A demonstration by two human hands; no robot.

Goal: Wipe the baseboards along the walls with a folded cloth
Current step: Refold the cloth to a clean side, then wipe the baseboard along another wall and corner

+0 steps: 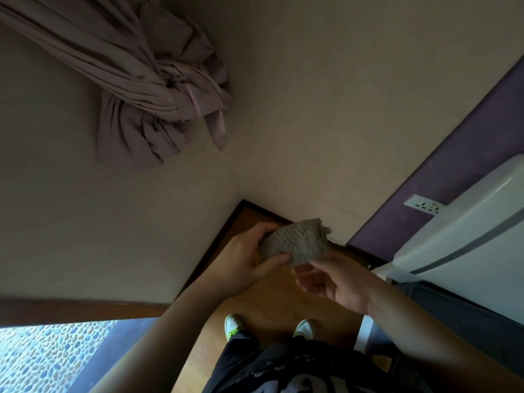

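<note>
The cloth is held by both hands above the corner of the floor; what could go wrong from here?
1. The cloth is gripped mainly by the left hand; the right hand only touches its edge, so it may unfold.
2. The socket sits on the purple wall, so a damp cloth could possibly touch it.
3. The knotted curtain hangs overhead and may brush the person.

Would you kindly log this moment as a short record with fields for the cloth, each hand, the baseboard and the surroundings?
cloth: grey waffle-textured cloth, folded, held up in front of the corner
left hand: left hand grips the cloth
right hand: right hand open, fingertips at the cloth's lower edge
baseboard: dark baseboard, not yet touched
surroundings: knotted curtain; wall socket
</note>
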